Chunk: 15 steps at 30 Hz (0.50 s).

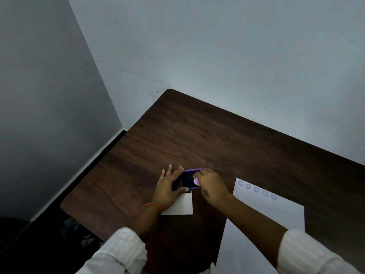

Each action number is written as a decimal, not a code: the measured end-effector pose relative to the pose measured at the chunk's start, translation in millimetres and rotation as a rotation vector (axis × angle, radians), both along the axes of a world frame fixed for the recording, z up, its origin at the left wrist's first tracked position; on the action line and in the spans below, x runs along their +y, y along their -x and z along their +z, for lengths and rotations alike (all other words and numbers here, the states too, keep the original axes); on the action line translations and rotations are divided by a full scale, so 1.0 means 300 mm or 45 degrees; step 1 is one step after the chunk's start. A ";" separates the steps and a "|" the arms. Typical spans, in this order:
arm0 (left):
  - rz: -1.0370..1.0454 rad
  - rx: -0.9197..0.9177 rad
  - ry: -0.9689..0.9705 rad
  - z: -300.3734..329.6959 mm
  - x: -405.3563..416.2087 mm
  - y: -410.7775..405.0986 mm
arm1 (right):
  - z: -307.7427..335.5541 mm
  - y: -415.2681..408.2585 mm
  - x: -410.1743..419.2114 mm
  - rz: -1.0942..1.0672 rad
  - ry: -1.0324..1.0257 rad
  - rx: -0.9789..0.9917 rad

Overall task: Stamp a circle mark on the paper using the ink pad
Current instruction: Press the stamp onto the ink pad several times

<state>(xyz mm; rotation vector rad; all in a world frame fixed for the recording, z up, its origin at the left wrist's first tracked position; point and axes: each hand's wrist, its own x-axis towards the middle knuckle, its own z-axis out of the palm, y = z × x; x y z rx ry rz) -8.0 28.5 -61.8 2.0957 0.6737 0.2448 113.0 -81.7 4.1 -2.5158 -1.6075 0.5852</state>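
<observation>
A purple ink pad [187,179] lies open on the dark wooden table [217,139]. My left hand [169,186] rests flat against its left side, thumb at the near edge, steadying it. My right hand [209,184] is closed around a small round stamp [196,181] whose pale purple top shows between the fingers, pressed down on the pad. To the right lies a white paper [262,210] with a row of several purple circle marks [256,189] along its far edge.
A small white card [180,206] lies just below the ink pad, partly under my left wrist. The table's left edge drops to a dark floor. Grey walls stand close behind and to the left.
</observation>
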 end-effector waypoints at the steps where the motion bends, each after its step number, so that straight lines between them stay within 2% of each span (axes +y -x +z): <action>1: 0.002 0.000 0.005 -0.001 0.000 0.000 | -0.008 0.006 0.002 -0.039 -0.016 0.002; 8: -0.009 0.003 0.009 -0.008 0.001 0.003 | -0.010 -0.056 -0.002 0.251 0.035 -0.011; 10: -0.018 -0.006 -0.012 -0.010 0.003 0.003 | -0.025 -0.039 -0.005 0.144 -0.041 0.031; 13: -0.017 -0.006 -0.012 -0.004 0.005 0.000 | -0.011 -0.029 0.002 -0.149 -0.178 0.223; 15: -0.016 0.008 -0.003 0.003 0.002 0.000 | 0.008 -0.055 -0.007 -0.217 -0.215 0.275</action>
